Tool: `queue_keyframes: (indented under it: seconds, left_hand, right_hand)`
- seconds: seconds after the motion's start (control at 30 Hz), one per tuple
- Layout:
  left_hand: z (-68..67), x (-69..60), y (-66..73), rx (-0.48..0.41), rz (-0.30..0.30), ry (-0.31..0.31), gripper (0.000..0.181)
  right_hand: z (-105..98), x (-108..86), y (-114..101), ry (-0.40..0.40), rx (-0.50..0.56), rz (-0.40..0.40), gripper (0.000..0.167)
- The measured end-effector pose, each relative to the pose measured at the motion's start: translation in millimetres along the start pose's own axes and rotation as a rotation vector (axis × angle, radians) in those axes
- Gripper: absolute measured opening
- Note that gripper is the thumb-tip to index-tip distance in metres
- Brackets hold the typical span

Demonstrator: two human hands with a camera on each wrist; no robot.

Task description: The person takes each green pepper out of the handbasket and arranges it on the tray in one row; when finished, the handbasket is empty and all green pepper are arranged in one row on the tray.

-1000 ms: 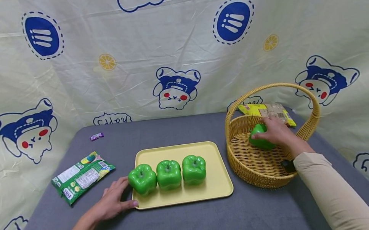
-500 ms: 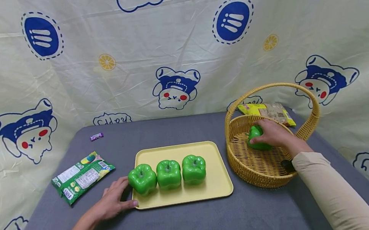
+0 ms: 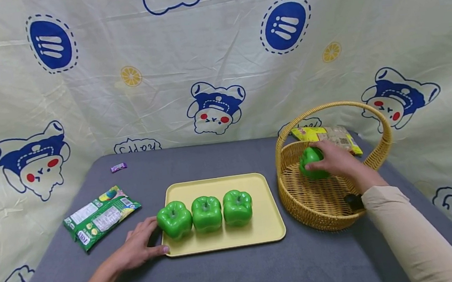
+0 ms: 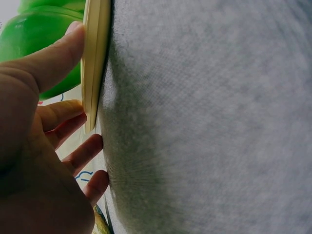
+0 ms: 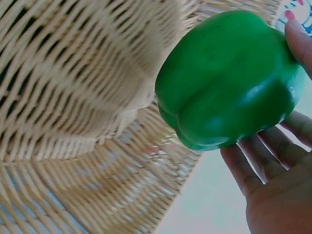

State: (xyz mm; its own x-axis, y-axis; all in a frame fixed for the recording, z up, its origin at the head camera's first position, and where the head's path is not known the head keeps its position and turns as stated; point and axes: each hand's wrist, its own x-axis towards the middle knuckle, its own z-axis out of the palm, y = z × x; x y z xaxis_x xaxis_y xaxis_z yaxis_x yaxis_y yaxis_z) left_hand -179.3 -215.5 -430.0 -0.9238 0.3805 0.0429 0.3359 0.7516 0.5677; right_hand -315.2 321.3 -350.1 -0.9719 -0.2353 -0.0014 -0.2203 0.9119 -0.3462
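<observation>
In the head view my right hand (image 3: 336, 160) holds a green bell pepper (image 3: 312, 162) inside a round wicker basket (image 3: 302, 214). Seen from the right wrist, thumb and fingers span the glossy bell pepper (image 5: 229, 83), beside the woven basket wall (image 5: 83, 73). At the near left corner of a pale yellow tray (image 3: 262, 230), my left hand (image 3: 139, 245) rests with spread fingers. Its thumb lies on the tray rim (image 4: 95, 63) and the index fingertip touches the edge; lower fingers reach the cloth. Three green bell peppers (image 3: 206, 214) stand in a row on the tray.
Left of the tray lies a green snack packet (image 3: 101, 216), with a small purple wrapped sweet (image 3: 118, 167) farther back. A yellow packet (image 3: 349, 141) sits behind the basket. The basket's tall handle (image 3: 331, 105) arches above my right hand. Printed cloth (image 3: 214, 43) hangs behind the table.
My right hand has shifted the bell pepper slightly left and toward the basket's far left wall. The left hand, the tray and its three peppers have not moved.
</observation>
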Motion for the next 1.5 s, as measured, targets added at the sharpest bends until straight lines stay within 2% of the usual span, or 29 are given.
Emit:
queue_keyframes:
  seconds: [0.27,0.47,0.83,1.0,1.17,1.5]
  left_hand:
    - [-0.3,-0.1,0.2,0.003,-0.001,-0.004,0.075]
    - [-0.1,0.1,0.3,0.004,-0.003,-0.001,0.075]
    - [-1.1,-0.5,1.9,-0.013,-0.006,-0.014,0.075]
    - [-0.7,-0.4,1.8,-0.011,-0.008,-0.010,0.075]
    - [-0.9,-0.2,1.0,-0.009,-0.013,-0.014,0.076]
    - [-1.2,-0.3,1.8,-0.007,-0.015,-0.015,0.076]
  right_hand:
    - [-17,-12.8,-17,0.047,-0.004,-0.045,0.085]
    - [-24,-25.4,-29,0.065,0.037,-0.068,0.092]
    - [-30,-52.0,-53,0.117,0.041,-0.149,0.085]
    - [-28,-62.0,-61,0.157,0.041,-0.212,0.078]
    - [-21,-70.9,-69,0.177,0.119,-0.262,0.075]
    - [3,-81.7,-84,0.163,0.244,-0.286,0.073]
